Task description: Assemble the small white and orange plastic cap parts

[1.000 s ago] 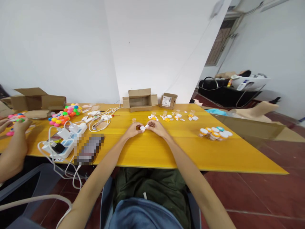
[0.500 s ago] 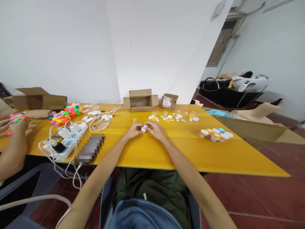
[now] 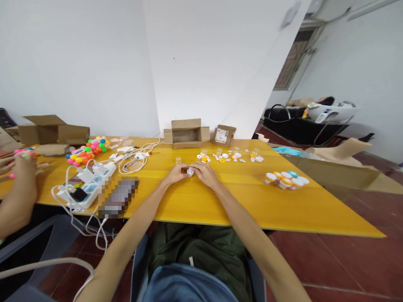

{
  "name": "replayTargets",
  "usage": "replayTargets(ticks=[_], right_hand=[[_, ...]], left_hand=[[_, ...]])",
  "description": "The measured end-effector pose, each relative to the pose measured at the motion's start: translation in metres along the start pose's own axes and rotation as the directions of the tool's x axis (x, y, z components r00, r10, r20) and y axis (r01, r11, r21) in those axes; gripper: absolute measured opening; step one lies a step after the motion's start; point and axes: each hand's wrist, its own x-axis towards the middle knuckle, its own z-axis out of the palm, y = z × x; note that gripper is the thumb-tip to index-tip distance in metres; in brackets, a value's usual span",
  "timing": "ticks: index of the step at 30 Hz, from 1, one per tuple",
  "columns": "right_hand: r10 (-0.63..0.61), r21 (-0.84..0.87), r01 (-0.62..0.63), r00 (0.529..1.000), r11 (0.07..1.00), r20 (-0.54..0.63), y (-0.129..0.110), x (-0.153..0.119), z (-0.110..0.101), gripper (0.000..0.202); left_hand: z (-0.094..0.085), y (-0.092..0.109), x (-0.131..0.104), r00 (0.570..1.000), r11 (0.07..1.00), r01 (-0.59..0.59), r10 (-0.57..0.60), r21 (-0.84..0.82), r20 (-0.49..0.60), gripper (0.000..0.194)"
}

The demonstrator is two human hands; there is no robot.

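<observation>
Over the middle of the yellow table (image 3: 201, 205), my left hand (image 3: 176, 173) and my right hand (image 3: 204, 173) meet, fingertips closed on one small white plastic cap (image 3: 190, 171). The fingers cover part of it, so its full shape is hidden. Just behind my left hand stands a small clear container (image 3: 178, 160). Beyond my right hand lie loose white and yellow lids (image 3: 223, 160) and small white pieces, with several clear containers (image 3: 219, 151) among them. Further right, lidded jars (image 3: 286, 180) with white, orange and teal tops stand in a group.
Two cardboard boxes (image 3: 186, 140) stand against the wall. On the left are a power strip (image 3: 91, 188) with plugs, a blurred-out phone (image 3: 119, 197), white cables (image 3: 135, 161) and colourful balls (image 3: 94, 147). Another person's hand (image 3: 25, 163) works at the far left.
Both hands stay together at nearly the same spot. My right fingers have shifted slightly over the white cap, which appears turned. The camera view has moved a little.
</observation>
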Motion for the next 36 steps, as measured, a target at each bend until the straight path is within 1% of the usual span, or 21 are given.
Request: replayTargets(ticks=[5,19,25,33,36], right_hand=[[-0.005,-0.009,0.005,1.0,1.0,0.002,-0.0014,0.001,0.0008,0.022],[-0.025,-0.019,0.025,1.0,1.0,0.0,-0.0013,0.0023,0.0016,0.021],[-0.018,-0.02,0.019,1.0,1.0,0.013,-0.0021,0.0033,0.0012,0.02],[0.003,-0.019,-0.003,1.0,1.0,0.019,-0.0027,0.0036,0.0007,0.019],[-0.001,-0.005,0.001,1.0,1.0,0.024,-0.0029,0.0035,0.0003,0.019]], left_hand=[[0.0005,-0.0034,0.0001,1.0,1.0,-0.016,0.016,-0.011,0.004,0.011],[-0.0009,-0.0012,0.0,1.0,1.0,-0.013,0.013,-0.022,0.024,0.015],[-0.001,0.0009,0.0001,0.999,0.999,-0.017,0.018,-0.036,0.034,0.012],[-0.0011,0.0009,-0.0001,1.0,1.0,-0.009,0.01,-0.025,0.018,0.014],[-0.001,0.0009,0.0001,0.999,1.0,-0.009,0.01,-0.03,0.031,0.015]])
